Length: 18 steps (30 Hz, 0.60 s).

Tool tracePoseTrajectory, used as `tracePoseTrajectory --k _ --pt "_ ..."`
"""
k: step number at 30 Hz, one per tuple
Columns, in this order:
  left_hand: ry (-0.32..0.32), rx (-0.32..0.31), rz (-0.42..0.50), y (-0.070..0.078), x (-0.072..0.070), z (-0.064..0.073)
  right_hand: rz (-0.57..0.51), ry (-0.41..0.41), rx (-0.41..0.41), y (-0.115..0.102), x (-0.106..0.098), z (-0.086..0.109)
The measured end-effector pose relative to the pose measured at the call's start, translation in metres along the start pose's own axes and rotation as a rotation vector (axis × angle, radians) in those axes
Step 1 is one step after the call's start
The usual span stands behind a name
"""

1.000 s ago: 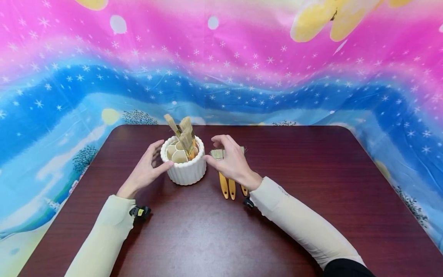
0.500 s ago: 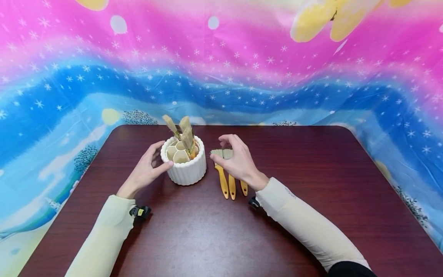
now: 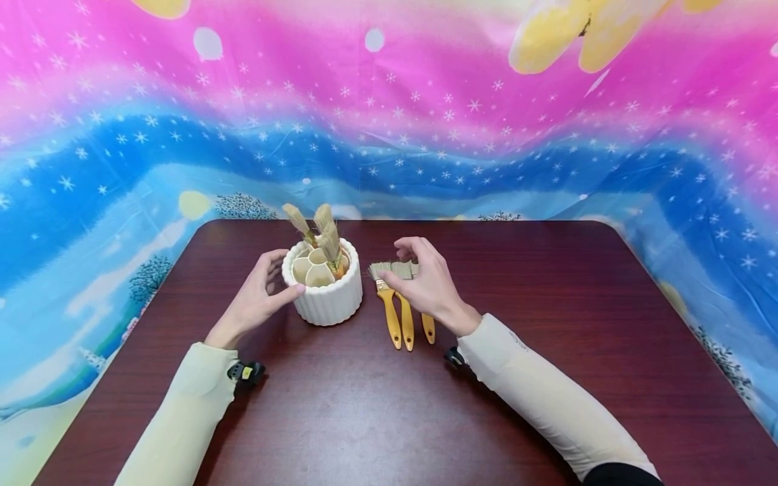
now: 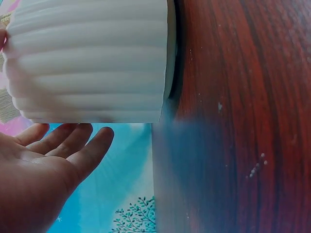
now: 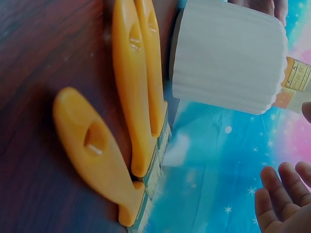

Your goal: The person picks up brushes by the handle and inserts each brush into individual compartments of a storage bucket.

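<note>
We see the pot near the far edge of the table, our left hand spread wide against it. Our right hand, thumb and fingers apart, partly hides the loose brushes. Print on a potted brush and the right sleeve is too small to read.

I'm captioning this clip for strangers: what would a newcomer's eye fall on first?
Probably the pink and blue snowflake backdrop behind the dark table. Next, the white fluted pot with brushes standing bristles-up in it, the left hand at its side. Right of that, three yellow-handled paintbrushes lie under the right hand.
</note>
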<state>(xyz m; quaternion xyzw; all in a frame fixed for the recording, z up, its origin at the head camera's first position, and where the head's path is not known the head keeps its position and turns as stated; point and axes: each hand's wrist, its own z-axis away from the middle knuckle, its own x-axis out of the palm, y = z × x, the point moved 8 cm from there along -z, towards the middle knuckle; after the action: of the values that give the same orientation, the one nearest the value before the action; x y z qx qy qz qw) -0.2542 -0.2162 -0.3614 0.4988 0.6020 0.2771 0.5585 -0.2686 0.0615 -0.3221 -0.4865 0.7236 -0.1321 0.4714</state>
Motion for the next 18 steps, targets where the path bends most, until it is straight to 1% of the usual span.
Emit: tracePoseTrajectory --k 8,13,18 --pt "0.007 -0.033 -0.008 -0.002 0.000 0.000 -0.004 0.007 -0.017 0.004 -0.006 0.001" --pt "0.002 -0.043 -0.033 -0.004 -0.001 0.000 0.000 0.008 -0.006 0.009 -0.010 0.002" --pt "-0.006 -0.012 -0.035 -0.003 0.000 -0.001 0.002 0.004 0.013 0.014 -0.012 0.003"
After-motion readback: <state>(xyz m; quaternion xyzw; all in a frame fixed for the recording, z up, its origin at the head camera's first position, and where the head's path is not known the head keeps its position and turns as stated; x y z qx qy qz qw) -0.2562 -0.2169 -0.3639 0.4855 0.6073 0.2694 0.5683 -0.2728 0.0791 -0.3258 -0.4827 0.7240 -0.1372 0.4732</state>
